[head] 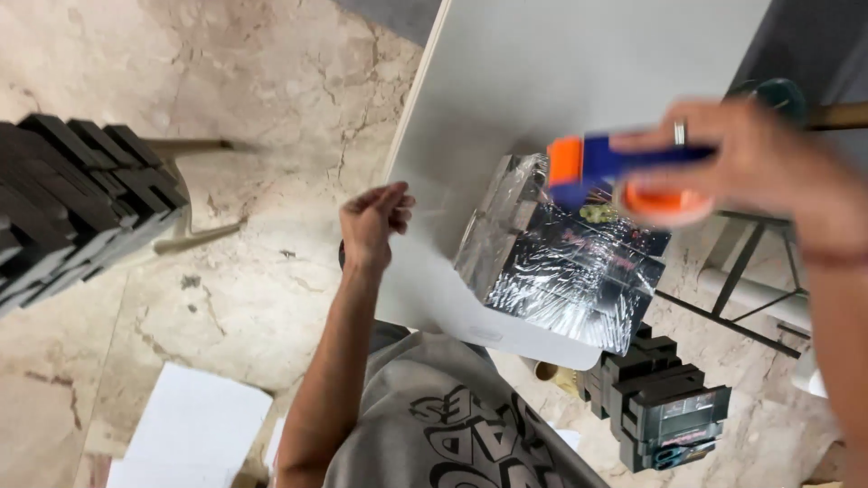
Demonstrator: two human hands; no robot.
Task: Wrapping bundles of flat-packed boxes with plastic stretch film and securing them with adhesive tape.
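A dark box wrapped in shiny clear film [561, 258] rests tilted on the near end of a white table [542, 72]. My right hand [768, 167], a ring on one finger, grips an orange-and-blue tape dispenser [624, 176] just above the box's top edge. My left hand [375, 221] hovers left of the box with the fingers pinched together; a faint strip of clear tape seems to stretch from it toward the box.
A stack of black boxes [81, 194] stands on the marble floor at left. More black boxes [665, 398] sit below the table's near right corner. White sheets [194, 429] lie on the floor. Metal frame legs [741, 271] stand at right.
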